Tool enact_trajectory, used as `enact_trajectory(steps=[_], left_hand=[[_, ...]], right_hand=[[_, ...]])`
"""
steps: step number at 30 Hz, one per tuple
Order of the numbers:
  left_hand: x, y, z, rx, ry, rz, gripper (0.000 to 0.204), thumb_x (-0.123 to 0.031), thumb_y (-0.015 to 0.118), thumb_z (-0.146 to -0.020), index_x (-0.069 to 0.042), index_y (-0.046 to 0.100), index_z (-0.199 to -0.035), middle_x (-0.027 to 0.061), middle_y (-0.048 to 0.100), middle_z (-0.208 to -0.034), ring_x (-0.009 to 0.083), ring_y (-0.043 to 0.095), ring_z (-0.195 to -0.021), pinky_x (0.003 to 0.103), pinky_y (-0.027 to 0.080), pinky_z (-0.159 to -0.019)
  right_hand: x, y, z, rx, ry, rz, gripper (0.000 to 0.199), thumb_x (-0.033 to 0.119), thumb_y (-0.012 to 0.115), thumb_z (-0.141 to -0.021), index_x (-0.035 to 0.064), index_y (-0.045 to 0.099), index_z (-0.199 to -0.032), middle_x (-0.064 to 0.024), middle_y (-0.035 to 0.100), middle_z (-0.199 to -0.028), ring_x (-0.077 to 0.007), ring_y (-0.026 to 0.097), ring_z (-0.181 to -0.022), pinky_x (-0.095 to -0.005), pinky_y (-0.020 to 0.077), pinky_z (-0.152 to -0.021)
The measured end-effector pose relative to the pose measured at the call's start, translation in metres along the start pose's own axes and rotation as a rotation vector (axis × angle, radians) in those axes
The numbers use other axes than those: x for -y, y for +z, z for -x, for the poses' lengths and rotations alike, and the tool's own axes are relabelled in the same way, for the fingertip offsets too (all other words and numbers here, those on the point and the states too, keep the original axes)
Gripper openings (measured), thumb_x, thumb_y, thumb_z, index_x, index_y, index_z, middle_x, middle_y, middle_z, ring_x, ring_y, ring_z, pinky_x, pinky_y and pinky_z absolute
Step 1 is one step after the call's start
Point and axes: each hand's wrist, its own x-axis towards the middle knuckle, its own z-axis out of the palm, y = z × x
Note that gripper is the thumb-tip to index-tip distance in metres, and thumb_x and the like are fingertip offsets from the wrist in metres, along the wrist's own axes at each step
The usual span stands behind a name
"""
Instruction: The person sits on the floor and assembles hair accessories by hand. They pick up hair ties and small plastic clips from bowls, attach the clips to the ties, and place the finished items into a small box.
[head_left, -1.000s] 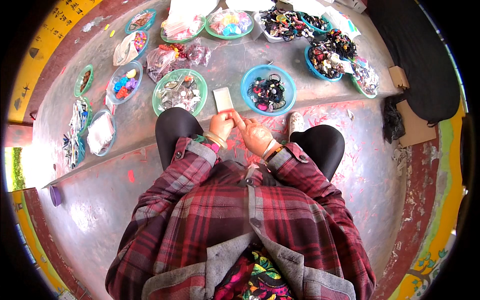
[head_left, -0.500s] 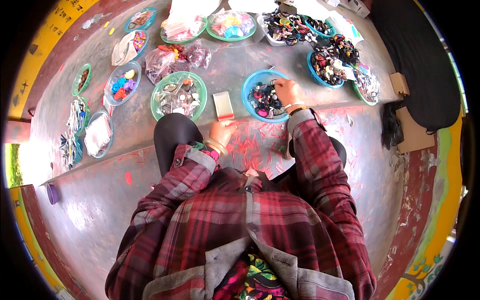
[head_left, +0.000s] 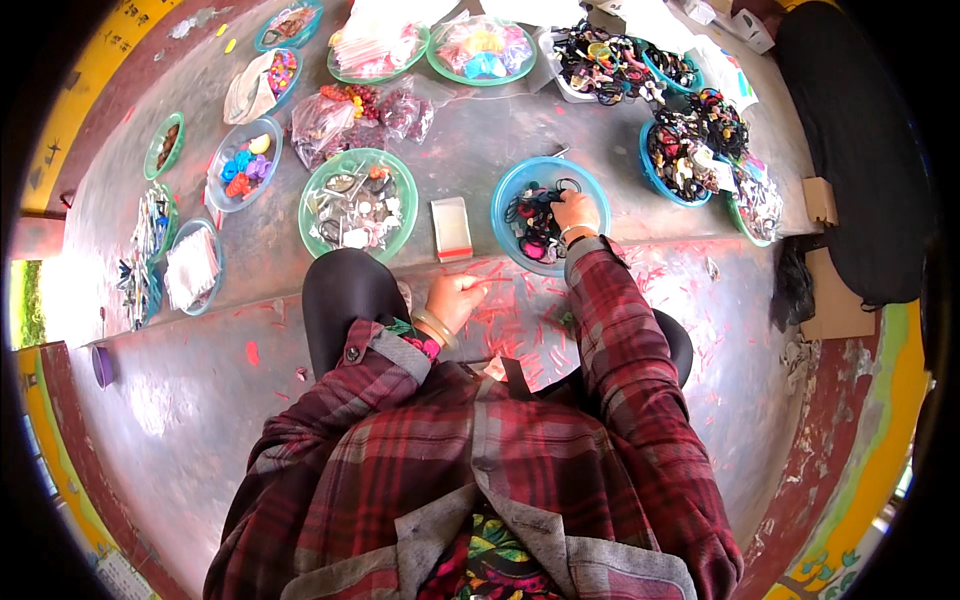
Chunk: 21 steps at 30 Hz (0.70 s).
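My right hand reaches into a blue plastic basin, with its fingers bent down among dark elastic hair ties, some with pink pieces. What those fingers grip is hidden. Over the red-littered ledge, beside my bent left knee, my left hand is closed with thumb and fingers together. Anything in it is too small to make out. A small white open box with a red edge lies between the blue basin and a green basin of mixed hair ornaments.
Beyond stand a basin of colourful pieces, bagged red beads and a white tray heaped with hair ties. At right are another blue basin and a cardboard box. Red scraps litter the step.
My right hand has moved from the blue basin's far rim down into its hair ties. My left hand has drawn slightly nearer to me and stays closed. The view has shifted a little.
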Motion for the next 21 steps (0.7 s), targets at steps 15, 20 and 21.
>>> enact_trajectory(steps=[15, 20, 21], left_hand=[[-0.011, -0.006, -0.001, 0.103, -0.082, -0.119, 0.02, -0.009, 0.055, -0.079, 0.004, 0.061, -0.092, 0.003, 0.061, -0.079, 0.0074, 0.054, -0.073, 0.022, 0.043, -0.066], [0.011, -0.007, -0.007, 0.074, -0.059, -0.074, 0.02, -0.011, 0.055, -0.078, 0.003, 0.062, -0.091, 0.0031, 0.061, -0.078, 0.0078, 0.054, -0.071, 0.022, 0.044, -0.064], [0.012, -0.007, -0.008, 0.067, -0.055, -0.064, 0.02, -0.011, 0.055, -0.078, 0.003, 0.062, -0.091, 0.0031, 0.061, -0.077, 0.0079, 0.055, -0.07, 0.022, 0.044, -0.063]], right_hand=[[-0.011, -0.036, 0.003, 0.024, -0.077, -0.259, 0.022, 0.014, 0.066, -0.059, 0.0086, 0.062, -0.08, -0.0126, 0.063, -0.078, -0.0271, 0.061, -0.077, -0.0346, 0.047, -0.072], [-0.017, -0.072, 0.013, 0.137, -0.114, -0.498, 0.019, 0.011, 0.068, -0.058, 0.0086, 0.067, -0.077, -0.0049, 0.064, -0.068, -0.0132, 0.06, -0.063, -0.0261, 0.0475, -0.06], [-0.016, -0.08, 0.018, 0.13, -0.138, -0.541, 0.02, 0.008, 0.067, -0.059, 0.0075, 0.067, -0.079, -0.0031, 0.063, -0.067, -0.0095, 0.058, -0.058, -0.0228, 0.0462, -0.056]])
